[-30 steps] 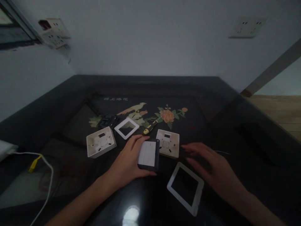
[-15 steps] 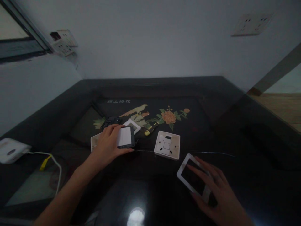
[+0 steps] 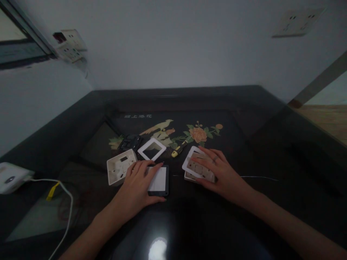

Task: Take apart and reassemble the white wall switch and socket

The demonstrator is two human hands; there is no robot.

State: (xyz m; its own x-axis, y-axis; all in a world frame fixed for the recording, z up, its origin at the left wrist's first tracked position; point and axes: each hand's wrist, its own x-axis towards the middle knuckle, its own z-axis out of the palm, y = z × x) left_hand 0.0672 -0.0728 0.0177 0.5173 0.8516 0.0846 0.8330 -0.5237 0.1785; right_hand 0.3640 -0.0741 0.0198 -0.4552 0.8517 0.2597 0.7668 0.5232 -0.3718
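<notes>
1. Nearest lies the glossy black tabletop (image 3: 184, 231), smooth enough to throw back a bright patch of light.
2. The left hand (image 3: 139, 182) has its grip closed around a dark module (image 3: 158, 179), thumb on the near edge, fingers over the far one. The module is a flat, squarish block, apparently plastic, with a plain white label on its upper face, and sits left of centre.
3. To its right, the right hand (image 3: 221, 169) has its grip on a thin white frame (image 3: 189, 159), rounded at the corners. The frame lies askew over a shallow box (image 3: 192, 178), off-white and rigid, with holes in its floor; whether they touch all round, I cannot tell.
4. Just beyond the left hand, a second box (image 3: 119, 168) stands open and slightly turned.
5. Farther back: another white frame (image 3: 152, 149), a slim yellow-and-black tool (image 3: 179, 148) and a black part (image 3: 130, 142) of irregular outline.
6. Behind these, a coloured bird-and-flower design (image 3: 199, 134) decorates the surface.
</notes>
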